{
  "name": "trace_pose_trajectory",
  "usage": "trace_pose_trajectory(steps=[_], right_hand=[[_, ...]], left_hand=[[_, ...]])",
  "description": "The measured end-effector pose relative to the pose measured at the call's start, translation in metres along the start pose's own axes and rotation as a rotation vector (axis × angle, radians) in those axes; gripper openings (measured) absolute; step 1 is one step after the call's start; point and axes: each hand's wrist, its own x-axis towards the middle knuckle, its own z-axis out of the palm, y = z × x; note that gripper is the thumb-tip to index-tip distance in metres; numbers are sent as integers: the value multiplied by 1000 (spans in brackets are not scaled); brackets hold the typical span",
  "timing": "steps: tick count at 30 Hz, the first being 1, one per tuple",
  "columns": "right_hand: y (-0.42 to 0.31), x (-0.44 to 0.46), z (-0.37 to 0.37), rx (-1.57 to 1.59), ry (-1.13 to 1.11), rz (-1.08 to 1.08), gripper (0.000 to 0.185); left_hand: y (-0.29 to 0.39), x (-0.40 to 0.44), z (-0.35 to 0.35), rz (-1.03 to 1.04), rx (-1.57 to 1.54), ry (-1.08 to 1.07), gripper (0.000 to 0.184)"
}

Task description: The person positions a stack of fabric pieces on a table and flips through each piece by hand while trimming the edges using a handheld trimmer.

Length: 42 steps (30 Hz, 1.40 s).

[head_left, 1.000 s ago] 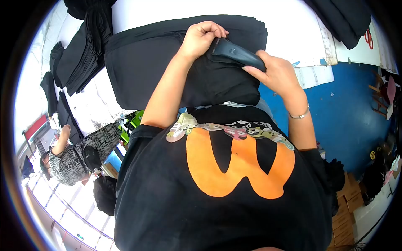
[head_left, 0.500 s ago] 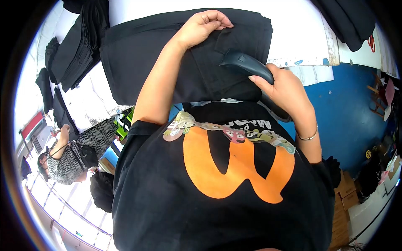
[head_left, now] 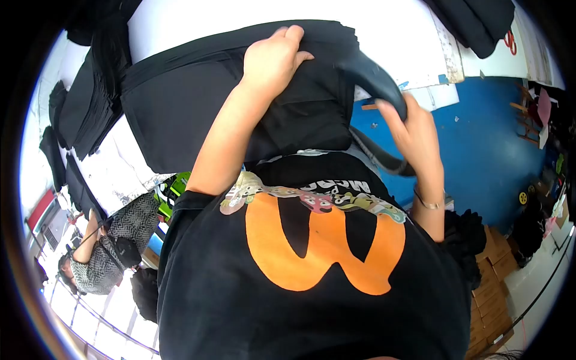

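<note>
A stack of folded black fabric [head_left: 186, 102] lies on the white table in front of me, its layered edges along the far side. My left hand [head_left: 270, 63] is over the upper middle of the stack, thumb apart from the bent fingers, with nothing visible between them. My right hand [head_left: 417, 129] is closed around a dark, curved handheld tool [head_left: 378, 78], slightly blurred. The tool's far end is over the right edge of the stack. A dark curved strip [head_left: 381, 156] hangs below it; whether it joins the tool is hidden.
More black fabric pieces [head_left: 99, 90] hang at the table's left, and others [head_left: 477, 24] lie at the upper right near red scissors handles [head_left: 510, 42]. Another person [head_left: 99, 258] is at the lower left. Cardboard boxes [head_left: 492, 288] stand on the right by the blue floor [head_left: 474, 162].
My left hand has moved left across the fabric, and its thumb now stands away from the fingers. The tool in my right hand has tilted up and shifted toward the stack's right edge.
</note>
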Motion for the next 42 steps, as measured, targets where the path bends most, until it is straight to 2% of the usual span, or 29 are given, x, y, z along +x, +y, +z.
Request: trace_pose_trajectory(steps=[1, 3, 4, 7, 9, 11, 12, 13, 14, 15, 16, 17, 19, 20, 21, 23, 24, 25, 28, 31, 33, 34, 35, 36, 37, 38, 39, 40, 42], right_hand=[[-4, 15, 7, -96, 62, 4, 60], [-13, 34, 16, -56, 103, 1, 63], [-17, 36, 20, -43, 110, 0, 64], [-9, 13, 18, -16, 76, 21, 64], [5, -4, 19, 91, 32, 41, 66], [11, 7, 26, 4, 120, 22, 64], [4, 19, 27, 61, 105, 41, 63], [-5, 35, 26, 116, 104, 43, 62], [-6, 43, 28, 135, 129, 45, 60], [-6, 41, 26, 138, 128, 40, 60], [-3, 35, 20, 148, 127, 43, 58], [0, 27, 13, 158, 122, 43, 57], [4, 8, -5, 126, 15, -3, 51], [4, 2, -9, 88, -72, -62, 51], [3, 1, -11, 48, -149, -123, 51], [-32, 9, 6, -271, -221, -254, 53], [-44, 17, 28, -295, -193, -335, 55], [-61, 28, 41, -214, -247, -307, 59], [-79, 33, 54, -220, -235, -364, 59], [-48, 4, 26, -206, -333, -426, 57], [-33, -9, -4, -237, -528, -339, 55], [-22, -18, -15, -243, -528, -335, 55], [-12, -25, -23, -82, -470, -257, 53], [-5, -28, -29, 77, -407, -181, 51], [1, -28, -31, 71, -399, -178, 51], [7, -26, -31, 136, -261, -19, 50], [9, -21, -30, 205, -125, 135, 48], [2, -9, -21, 218, -50, 139, 48], [-15, 30, 7, 203, 31, 88, 50]], left_hand=[[2, 1, 7, 12, -7, -5, 42], [2, 5, 21, 209, -15, 298, 41], [-3, 5, 27, 199, -113, 274, 40], [-7, -4, 35, 239, -136, 335, 39], [-4, -2, 32, 190, -154, 317, 35], [0, -3, 27, 111, -117, 139, 30], [1, -3, 25, 113, -180, 126, 19], [-4, -2, 23, 114, -178, 133, 19], [-15, -2, 17, 211, -301, 82, 18], [-27, -5, 11, 304, -423, 22, 19], [-33, -16, -2, 357, -380, -9, 28], [-40, -26, -16, 336, -236, -133, 31], [-64, -34, -16, 360, -316, -169, 38], [-70, -33, -16, 348, -314, -174, 38], [-72, -26, -20, 313, -448, -240, 40], [-82, -14, -17, 237, -627, -352, 43], [-86, -8, -17, 163, -727, -403, 41], [-88, -5, -17, 85, -827, -452, 39], [-91, -8, -16, 83, -750, -391, 33], [-75, -10, -20, 111, -654, -324, 28], [-53, -11, -23, -34, -378, -254, 25], [-37, -9, -28, -43, -169, -242, 26], [-31, -6, -23, -35, -176, -237, 26], [-26, -5, -13, 121, -36, -15, 29], [-19, -3, -4, 273, 105, 209, 32], [-12, 1, 4, 310, 92, 293, 39], [-8, 5, 15, 293, 49, 307, 39], [-7, 9, 31, 190, -41, 290, 40], [-7, 20, 16, 54, -67, 206, 45]])
